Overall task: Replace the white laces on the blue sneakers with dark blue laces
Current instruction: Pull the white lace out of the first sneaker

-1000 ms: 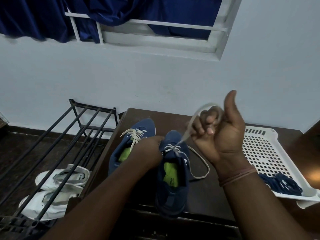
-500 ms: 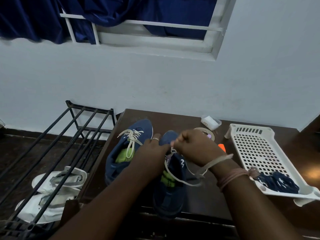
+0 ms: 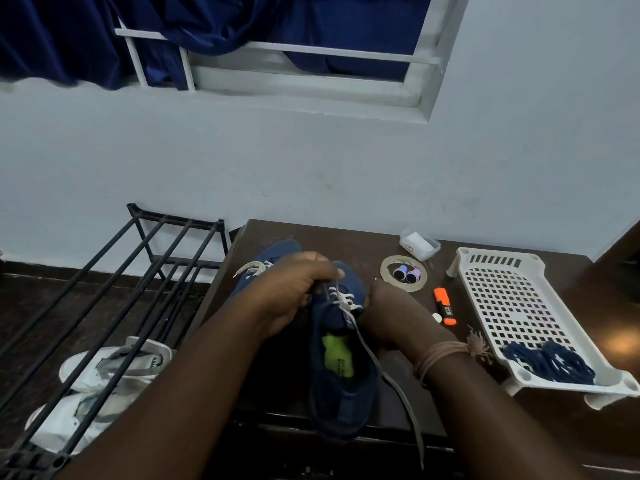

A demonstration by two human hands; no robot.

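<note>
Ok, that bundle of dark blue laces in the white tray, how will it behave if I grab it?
The dark blue laces lie in loose coils, so probably floppy and light, likely trailing loops when lifted. They may tangle, or snag the white tray's holes.

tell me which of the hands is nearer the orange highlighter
Right. The right hand sits at the near sneaker's right side, just left of the orange highlighter. The left hand is farther off, across the sneaker's white lace.

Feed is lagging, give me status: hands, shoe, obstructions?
Left hand pinching white lace at eyelets. Right hand steadying the near sneaker. Half unlaced, nothing blocking.
</note>
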